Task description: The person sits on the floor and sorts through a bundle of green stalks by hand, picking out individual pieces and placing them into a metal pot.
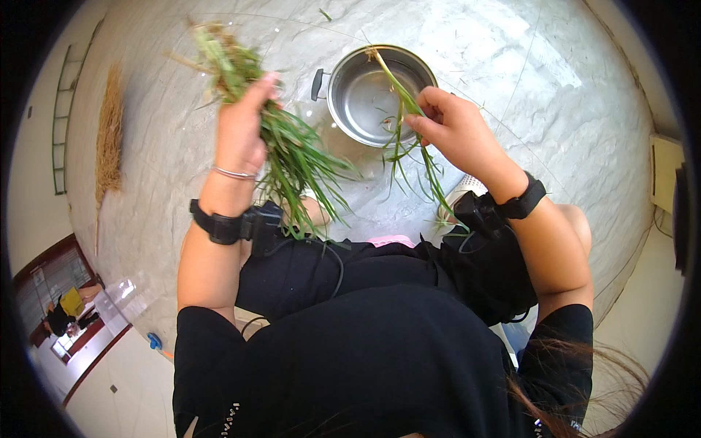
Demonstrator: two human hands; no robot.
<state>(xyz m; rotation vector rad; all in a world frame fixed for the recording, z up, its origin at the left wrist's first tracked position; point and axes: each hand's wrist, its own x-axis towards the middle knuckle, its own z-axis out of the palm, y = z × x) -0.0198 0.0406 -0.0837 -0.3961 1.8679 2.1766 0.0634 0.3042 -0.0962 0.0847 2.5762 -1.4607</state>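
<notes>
Operating at a distance, I record both hands occupied and raised ahead of the wearer's lap. The left hand (248, 124) is to the left of the pot (358, 95); its grip is closed around a thick bundle of green stalks (299, 164). The bundle runs slantwise — its paler end, blurred, points far and left, while the leaves spread near and right.

The right hand (460, 131) is at the near right side of the pot. I find its grip closed, thumb and forefinger pinching a small sprig (396, 84). The pale end of this sprig reaches over the far part of the pot; its green leaves hang down toward the near side.

The pot is round, metallic and open-topped, with a black handle (317, 85) on its left. It stands on the pale, veined floor (569, 44), between the hands and slightly farther out. I note a green scrap (325, 14) on the floor beyond it.

A bracelet (234, 174) rings the left wrist, and each forearm carries a dark strap (524, 201). Well apart at the left is a straw broom (109, 139) — whether lying or leaning, I cannot tell.
</notes>
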